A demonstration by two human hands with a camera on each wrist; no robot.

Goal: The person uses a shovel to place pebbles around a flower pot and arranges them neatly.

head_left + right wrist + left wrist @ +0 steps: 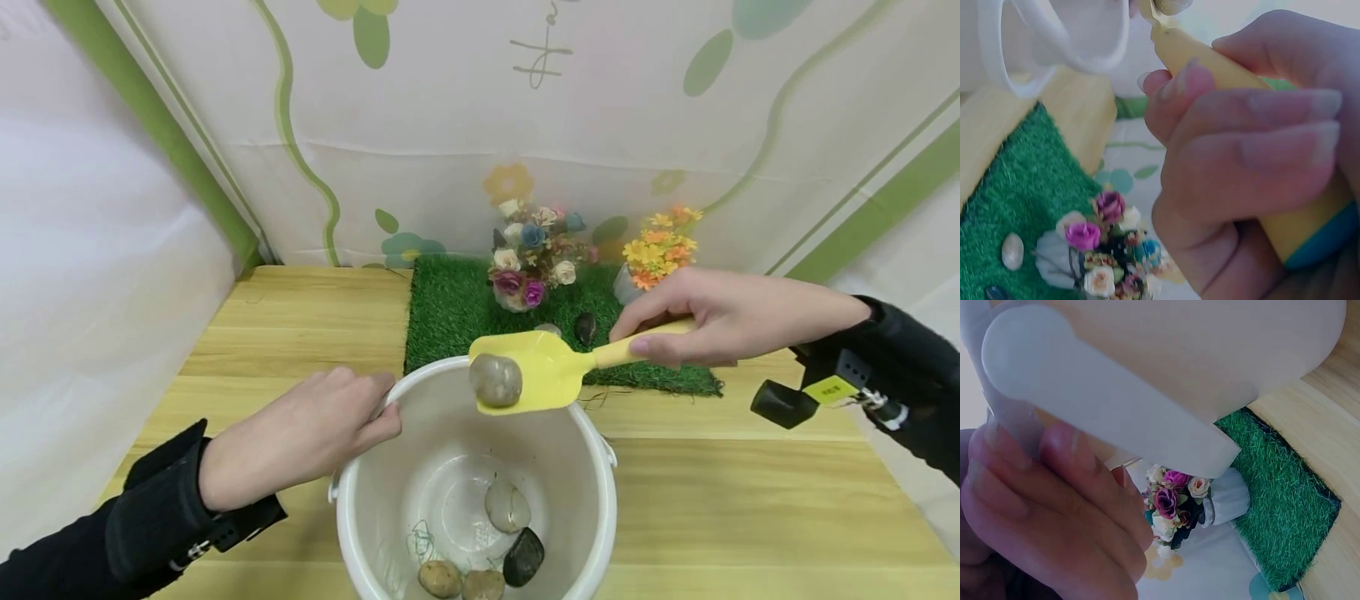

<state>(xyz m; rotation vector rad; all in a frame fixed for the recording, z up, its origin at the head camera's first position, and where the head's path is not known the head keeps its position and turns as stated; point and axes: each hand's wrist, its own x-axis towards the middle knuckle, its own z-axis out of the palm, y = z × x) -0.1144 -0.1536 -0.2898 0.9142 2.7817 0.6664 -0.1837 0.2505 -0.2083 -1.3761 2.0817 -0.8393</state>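
My right hand [697, 317] grips the handle of a yellow toy shovel [547, 367], its fingers wrapped round it in the right wrist view. On the shovel's blade lies a grey stone [497, 380], above the far rim of a white bucket [603, 517]. My left hand [322, 425] holds the bucket's rim at the upper left, fingers curled over the outside. Inside the bucket are a pale stone [507, 506], a black stone [523, 557] and two brownish stones [440, 578] near the front, with some green strands.
Behind the bucket lies a green artificial grass mat [450, 308]. On it stand a pot of mixed flowers [525, 258] and a pot of orange-yellow flowers [660, 250], with a dark stone [585, 327] and a pale stone [548, 329] nearby. A patterned curtain [420, 108] hangs behind the wooden table [712, 517].
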